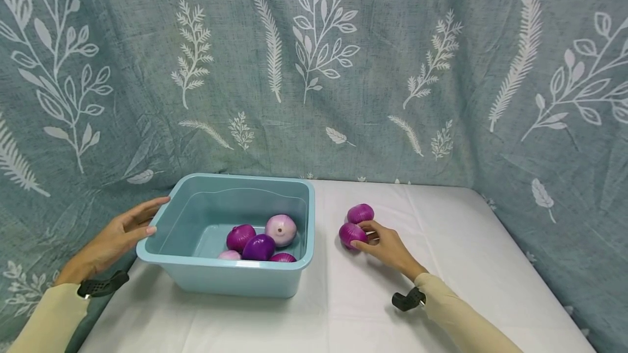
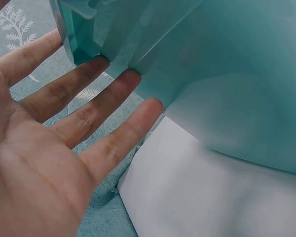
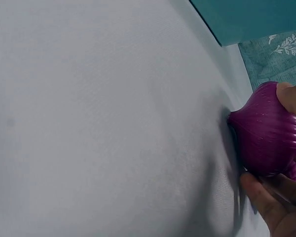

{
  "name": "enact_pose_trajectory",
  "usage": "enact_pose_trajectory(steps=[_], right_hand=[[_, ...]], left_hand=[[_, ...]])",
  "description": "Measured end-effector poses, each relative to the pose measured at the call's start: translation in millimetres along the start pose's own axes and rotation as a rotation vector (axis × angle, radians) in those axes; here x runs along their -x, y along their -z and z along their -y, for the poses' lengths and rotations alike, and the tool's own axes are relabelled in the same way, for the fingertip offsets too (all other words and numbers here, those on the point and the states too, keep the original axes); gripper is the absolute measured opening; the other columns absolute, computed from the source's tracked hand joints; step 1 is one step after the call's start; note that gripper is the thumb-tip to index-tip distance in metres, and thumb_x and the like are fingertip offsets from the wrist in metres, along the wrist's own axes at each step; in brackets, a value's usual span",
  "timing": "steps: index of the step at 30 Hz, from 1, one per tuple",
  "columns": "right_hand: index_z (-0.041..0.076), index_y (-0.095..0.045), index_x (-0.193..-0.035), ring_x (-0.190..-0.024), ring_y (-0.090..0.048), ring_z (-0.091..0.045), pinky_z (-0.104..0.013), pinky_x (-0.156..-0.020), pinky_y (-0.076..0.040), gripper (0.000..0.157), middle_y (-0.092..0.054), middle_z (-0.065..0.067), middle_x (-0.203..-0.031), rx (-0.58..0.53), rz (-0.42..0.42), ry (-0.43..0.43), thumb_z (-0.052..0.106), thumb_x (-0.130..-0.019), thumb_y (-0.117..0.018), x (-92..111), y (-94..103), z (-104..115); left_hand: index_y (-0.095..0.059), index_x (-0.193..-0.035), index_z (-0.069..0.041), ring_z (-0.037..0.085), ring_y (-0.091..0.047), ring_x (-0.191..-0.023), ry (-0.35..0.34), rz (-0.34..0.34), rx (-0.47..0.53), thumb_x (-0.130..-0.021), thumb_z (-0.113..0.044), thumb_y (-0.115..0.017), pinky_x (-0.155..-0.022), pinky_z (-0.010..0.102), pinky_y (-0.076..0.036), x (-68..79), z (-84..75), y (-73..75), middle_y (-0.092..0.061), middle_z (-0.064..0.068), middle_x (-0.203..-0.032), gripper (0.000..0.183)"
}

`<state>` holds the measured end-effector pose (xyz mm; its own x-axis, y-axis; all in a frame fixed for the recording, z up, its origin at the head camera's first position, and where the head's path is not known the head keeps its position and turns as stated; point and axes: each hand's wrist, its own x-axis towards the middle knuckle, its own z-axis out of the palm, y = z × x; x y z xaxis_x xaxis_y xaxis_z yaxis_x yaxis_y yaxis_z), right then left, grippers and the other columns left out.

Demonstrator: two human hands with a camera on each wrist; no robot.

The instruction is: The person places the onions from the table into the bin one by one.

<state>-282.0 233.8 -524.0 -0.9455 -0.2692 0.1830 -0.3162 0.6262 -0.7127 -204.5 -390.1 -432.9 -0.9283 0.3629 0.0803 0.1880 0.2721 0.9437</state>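
Observation:
On the table's right part, my right hand (image 1: 390, 247) grips a purple onion (image 1: 352, 235) between thumb and fingers. In the right wrist view that onion (image 3: 269, 131) sits low at the white surface, its pointed end toward the left. Just behind it lies another purple onion (image 1: 360, 213). My left hand (image 1: 118, 236) rests against the left side of a light blue plastic bin (image 1: 235, 279). Its fingers (image 2: 121, 133) are nearly straight, tips against the bin's outer wall. Inside the bin are several onions, among them a pale one (image 1: 281, 230) and a dark purple one (image 1: 259, 247).
A white cloth (image 1: 324, 320) covers the table. Blue-green fabric with white leaf prints (image 1: 314, 124) hangs behind the table and along both sides. The bin stands on the table's left part, its back close to the fabric.

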Motion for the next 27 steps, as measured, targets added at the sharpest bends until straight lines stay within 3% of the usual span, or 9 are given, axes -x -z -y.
enact_pose_trajectory(steps=[10, 16, 19, 23, 26, 27], right_hand=[[0.008, -0.063, -0.137, -0.104, -0.071, -0.028, -0.039, -0.088, -0.060, 0.065, -0.069, -0.015, -0.124, -0.055, 0.020, 0.026, 0.037, -0.085, -0.087, 5.5, 2.4, 2.7], [0.010, -0.062, -0.139, -0.106, -0.071, -0.028, -0.037, -0.089, -0.059, 0.066, -0.067, -0.015, -0.127, -0.053, 0.022, 0.029, 0.037, -0.084, -0.088, 6.0, 8.3, 5.5], [0.009, -0.062, -0.139, -0.106, -0.071, -0.030, -0.039, -0.089, -0.059, 0.067, -0.066, -0.017, -0.127, -0.066, 0.016, 0.045, 0.037, -0.084, -0.088, 5.1, 11.5, 7.2], [0.010, -0.062, -0.139, -0.107, -0.071, -0.030, -0.037, -0.089, -0.059, 0.066, -0.066, -0.015, -0.127, -0.097, 0.011, 0.044, 0.035, -0.084, -0.088, 3.6, 14.0, 9.0], [0.009, -0.062, -0.138, -0.108, -0.070, -0.029, -0.037, -0.090, -0.059, 0.066, -0.065, -0.013, -0.127, -0.110, 0.008, 0.052, 0.033, -0.083, -0.089, 2.7, 16.5, 11.8], [0.009, -0.062, -0.138, -0.108, -0.070, -0.029, -0.038, -0.090, -0.059, 0.066, -0.065, -0.013, -0.127, -0.114, 0.005, 0.059, 0.032, -0.083, -0.089, 2.3, 17.6, 13.4]], left_hand=[[-0.024, -0.166, -0.024, 0.001, -0.026, -0.143, 0.013, -0.011, 0.002, -0.110, -0.010, -0.050, -0.097, 0.015, -0.043, 0.2, 0.5, 0.1, -0.015, 0.008, -0.170, 0.064], [-0.023, -0.166, -0.026, 0.008, -0.022, -0.147, 0.018, -0.011, -0.015, -0.110, -0.011, -0.049, -0.099, 0.017, -0.042, 0.5, 0.1, 1.0, -0.013, 0.007, -0.171, 0.063], [-0.023, -0.166, -0.026, 0.014, -0.020, -0.150, 0.018, -0.011, -0.027, -0.110, -0.011, -0.049, -0.104, 0.024, -0.042, 0.4, -0.5, 1.4, -0.012, 0.008, -0.171, 0.063], [-0.023, -0.166, -0.026, 0.023, -0.017, -0.153, 0.021, -0.012, -0.030, -0.110, -0.012, -0.049, -0.114, 0.057, -0.034, 0.7, -1.7, 1.0, -0.011, 0.008, -0.171, 0.064], [-0.023, -0.166, -0.026, 0.022, -0.017, -0.153, 0.021, -0.013, -0.028, -0.110, -0.011, -0.049, -0.113, 0.063, -0.030, 1.0, -1.6, 0.4, -0.011, 0.008, -0.171, 0.064], [-0.023, -0.166, -0.025, 0.020, -0.018, -0.152, 0.021, -0.013, -0.030, -0.110, -0.011, -0.049, -0.113, 0.056, -0.034, 1.1, -1.3, 0.3, -0.012, 0.009, -0.171, 0.064]])
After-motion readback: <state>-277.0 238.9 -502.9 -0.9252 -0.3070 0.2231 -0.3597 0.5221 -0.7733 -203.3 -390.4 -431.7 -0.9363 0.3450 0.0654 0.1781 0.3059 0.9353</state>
